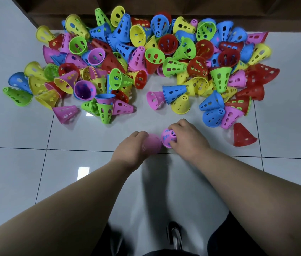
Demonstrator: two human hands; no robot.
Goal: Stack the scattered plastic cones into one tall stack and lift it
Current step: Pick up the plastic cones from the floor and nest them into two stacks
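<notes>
A wide pile of perforated plastic cones [138, 58] in pink, blue, yellow, green and red lies scattered on the white tiled floor [16, 172]. In front of the pile, my left hand [131, 150] grips a blurred pink cone [152, 144] from its left side. My right hand [186, 137] holds a second pink cone [167, 138], fingers curled over its holed wall. The two pink cones sit side by side, nearly touching, low over the floor.
A lone red cone [243, 135] stands on the floor to the right of my hands. A dark wooden shelf base [164, 8] runs behind the pile. My knees and a shoe [174, 235] show at the bottom edge.
</notes>
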